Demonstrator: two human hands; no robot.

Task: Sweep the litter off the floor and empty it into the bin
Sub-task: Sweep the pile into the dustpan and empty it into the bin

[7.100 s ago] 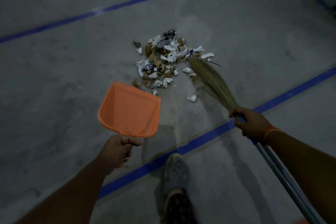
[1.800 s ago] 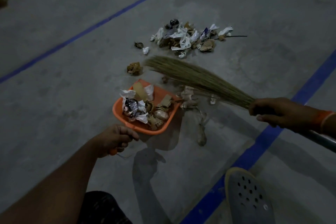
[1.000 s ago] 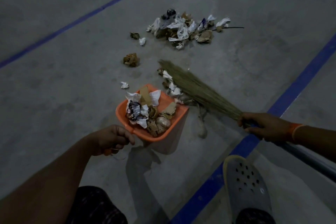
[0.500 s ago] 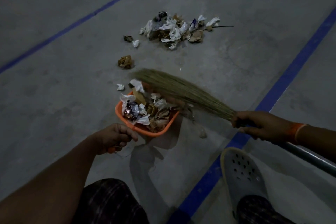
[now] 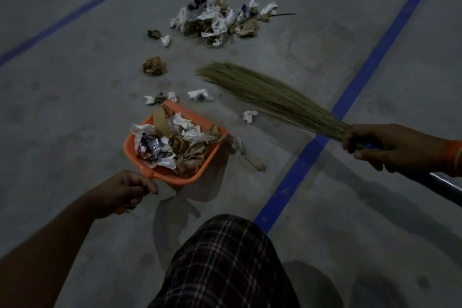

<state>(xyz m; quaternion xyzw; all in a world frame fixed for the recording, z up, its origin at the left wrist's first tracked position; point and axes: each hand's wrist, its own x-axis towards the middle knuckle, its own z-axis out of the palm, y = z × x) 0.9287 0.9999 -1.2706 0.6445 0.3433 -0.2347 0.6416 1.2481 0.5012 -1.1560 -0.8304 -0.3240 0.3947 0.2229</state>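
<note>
Left hand [image 5: 123,191] grips the handle of the orange dustpan [image 5: 200,170], centre frame; right hand [image 5: 397,149] grips the grass broom [image 5: 270,94]. Litter pile [image 5: 220,21] lies upper centre; crumpled scraps [image 5: 198,94] lie nearer. Judged featherlight, soft and easily scattered: gather with bristle tips.

orange dustpan [image 5: 200,172], straw-coloured broom [image 5: 270,96], blue floor lines [image 5: 350,97], dark plaid trousers [image 5: 225,265].

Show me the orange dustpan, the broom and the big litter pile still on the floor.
orange dustpan [image 5: 200,174]: head view, near rim.
broom [image 5: 270,94]: head view, middle of bristles.
big litter pile [image 5: 217,23]: head view, white wrapper at centre.
</note>
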